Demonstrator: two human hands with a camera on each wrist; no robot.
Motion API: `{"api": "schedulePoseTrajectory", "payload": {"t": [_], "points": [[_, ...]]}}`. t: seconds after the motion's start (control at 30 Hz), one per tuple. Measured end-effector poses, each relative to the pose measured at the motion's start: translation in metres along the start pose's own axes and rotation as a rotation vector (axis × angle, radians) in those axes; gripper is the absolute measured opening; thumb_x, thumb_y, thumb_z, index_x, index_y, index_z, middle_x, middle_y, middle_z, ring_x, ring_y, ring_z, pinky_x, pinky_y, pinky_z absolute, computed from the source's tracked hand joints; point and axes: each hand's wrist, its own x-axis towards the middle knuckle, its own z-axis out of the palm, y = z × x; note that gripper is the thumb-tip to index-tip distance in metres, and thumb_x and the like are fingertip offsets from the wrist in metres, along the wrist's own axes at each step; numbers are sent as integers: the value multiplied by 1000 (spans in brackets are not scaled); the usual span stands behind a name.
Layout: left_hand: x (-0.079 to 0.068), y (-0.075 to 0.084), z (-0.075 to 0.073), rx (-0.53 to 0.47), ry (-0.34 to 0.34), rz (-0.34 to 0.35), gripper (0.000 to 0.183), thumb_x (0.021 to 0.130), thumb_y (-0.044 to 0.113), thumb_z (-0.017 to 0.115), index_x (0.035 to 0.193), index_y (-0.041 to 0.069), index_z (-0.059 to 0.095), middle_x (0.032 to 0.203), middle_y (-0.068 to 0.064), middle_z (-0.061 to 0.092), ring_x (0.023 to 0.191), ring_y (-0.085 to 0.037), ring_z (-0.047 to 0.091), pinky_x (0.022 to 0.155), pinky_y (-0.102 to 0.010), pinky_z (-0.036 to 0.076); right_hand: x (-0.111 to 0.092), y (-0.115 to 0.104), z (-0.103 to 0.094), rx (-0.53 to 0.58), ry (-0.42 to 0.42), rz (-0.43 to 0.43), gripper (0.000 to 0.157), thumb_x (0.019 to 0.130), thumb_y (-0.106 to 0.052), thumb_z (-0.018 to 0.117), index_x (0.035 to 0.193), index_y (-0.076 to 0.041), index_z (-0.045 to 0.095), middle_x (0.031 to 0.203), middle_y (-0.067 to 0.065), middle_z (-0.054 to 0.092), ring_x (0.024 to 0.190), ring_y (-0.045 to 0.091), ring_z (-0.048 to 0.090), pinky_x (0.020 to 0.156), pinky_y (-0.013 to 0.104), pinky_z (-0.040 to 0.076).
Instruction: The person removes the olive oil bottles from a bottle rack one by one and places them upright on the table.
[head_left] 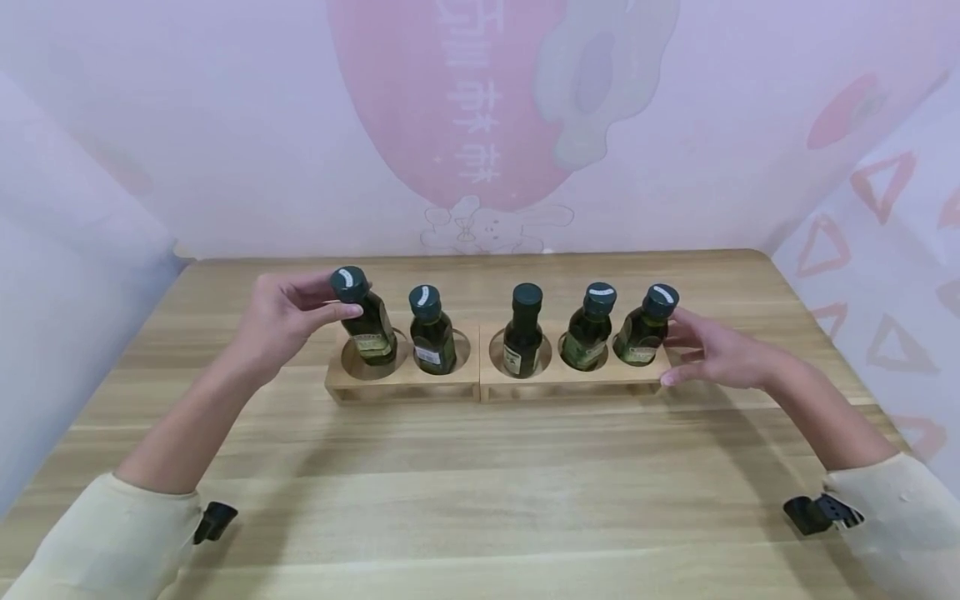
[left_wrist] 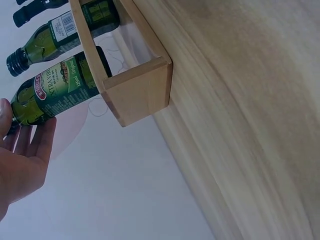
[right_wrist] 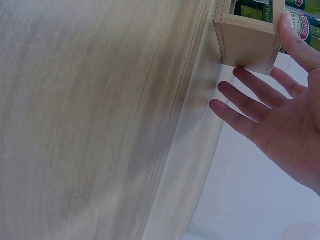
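- The left hand (head_left: pixel 281 321) pinches the leaning bottle (head_left: pixel 377 340) by its neck, its bottom in the left rack (left_wrist: pixel 140 92); a slip could tip it.
- The right hand (head_left: pixel 716 354), fingers straight, might bump the right rack (right_wrist: pixel 250 42).

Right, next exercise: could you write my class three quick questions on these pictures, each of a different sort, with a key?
1. How many bottles show in the head view?
2. True or false: the left hand holds the middle bottle.
3. The right hand is at: (a) the right end of the wooden rack; (b) its left end; (c) the middle bottle.

Key:
1. Five.
2. False; it holds the leftmost bottle.
3. a
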Motion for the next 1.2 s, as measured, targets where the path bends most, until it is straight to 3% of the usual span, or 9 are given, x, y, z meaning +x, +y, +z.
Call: {"api": "schedulePoseTrajectory", "payload": {"t": [0.33,0.5,0.67,0.87,1.1,1.2], "points": [[4,4,-6,-14,57,-12,29,92,5,79,120,5,77,96,16,78,94,-2,74,88,-14,56,0,0,1,-8,0,-21,87,87,-3,81,155,8,27,148,38,46,136,61,42,106,68,45],[8,6,-9,-92,70,-27,29,91,2,80,119,9,79,97,13,79,95,-3,74,89,-14,55,0,0,0,-12,0,-22,88,88,-3,80,156,8,26,149,39,45,136,61,41,106,69,44],[13,10,-10,-91,82,-68,29,91,6,81,120,11,79,100,14,79,105,-3,70,93,-13,53,-1,-1,0,-16,3,-17,88,87,-3,81,155,8,26,148,39,45,136,62,41,106,69,44],[19,16,-11,-21,124,-128,26,93,14,80,118,22,79,98,19,78,111,-3,67,105,-26,51,0,-1,0,-21,0,-22,89,87,-4,81,156,8,25,149,39,44,136,62,41,106,70,43],[28,19,-12,-45,133,-134,29,93,14,80,122,16,77,97,19,77,111,-4,66,112,-39,47,-1,-1,0,-24,2,-21,91,87,-4,81,157,8,23,150,39,42,137,62,40,107,69,43],[31,18,-13,-44,137,-148,30,93,14,81,122,19,77,95,22,77,110,-2,65,114,-42,45,-1,-1,0,-27,2,-21,92,87,-4,81,157,8,23,151,39,41,137,62,40,107,70,43]]}}
